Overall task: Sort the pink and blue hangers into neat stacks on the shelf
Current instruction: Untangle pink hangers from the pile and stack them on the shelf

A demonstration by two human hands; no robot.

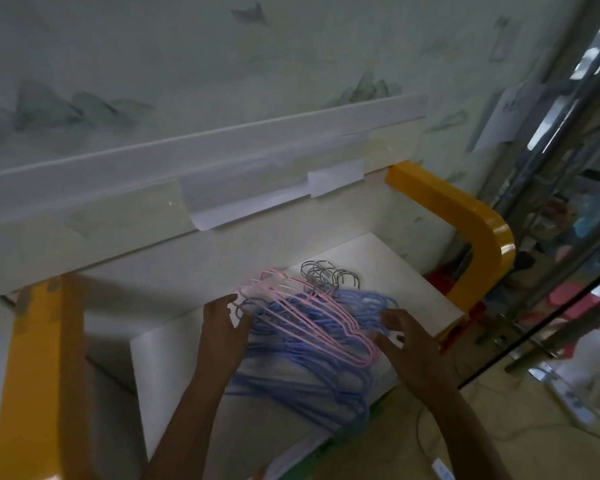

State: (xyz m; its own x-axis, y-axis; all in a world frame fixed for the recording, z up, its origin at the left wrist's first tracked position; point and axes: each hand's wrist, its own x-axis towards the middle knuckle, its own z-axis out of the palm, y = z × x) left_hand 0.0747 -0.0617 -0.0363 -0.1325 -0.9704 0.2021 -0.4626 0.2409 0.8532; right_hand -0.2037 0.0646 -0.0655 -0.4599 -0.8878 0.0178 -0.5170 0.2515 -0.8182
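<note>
Hangers lie in one mixed heap on the white shelf, between the two yellow posts: a few pink hangers fanned across the top of a thicker pile of blue hangers, their metal hooks bunched at the far end of the heap, toward the wall. The left hand sits at the heap's left edge with fingers loosely curled, touching or nearly touching the wire ends; the right hand is at the heap's right edge, fingers spread and not closed on anything. The hangers look thin, light and springy, and loosely interlocked, so they will likely snag on one another; the safest hold is probably at the shoulder bends of the pink ones, lifting them off the top together. Bare shelf shows to the right of the hooks and left of the heap, giving room for a second stack. The heap's near end hangs close to the shelf's front edge, so a careless pull could tip hangers off.
</note>
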